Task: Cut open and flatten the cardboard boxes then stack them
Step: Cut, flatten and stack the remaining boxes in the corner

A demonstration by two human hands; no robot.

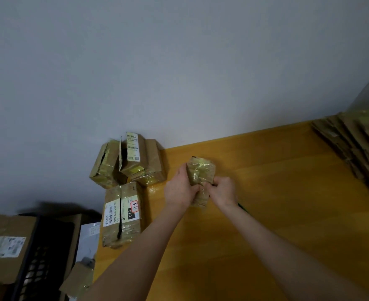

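Small box (201, 170): brown cardboard under shiny yellowish tape, being held between both hands at the table.
Left hand (178, 190): curling round the box's left side.
Right hand (223, 190): pinching, it seems, the box's taped near edge; blurred.
Table (277, 213): smooth yellow wood, lying open right of the grip.
Flattened stack (353, 144): far right, being cut off by the frame.

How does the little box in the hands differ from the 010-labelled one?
The held box looks smaller than the 010 box. It shows no label; the 010 box carries a white one. The left hand and right hand grip the held box; the 010 box lies untouched, its top slit. Both are cardboard under shiny tape.
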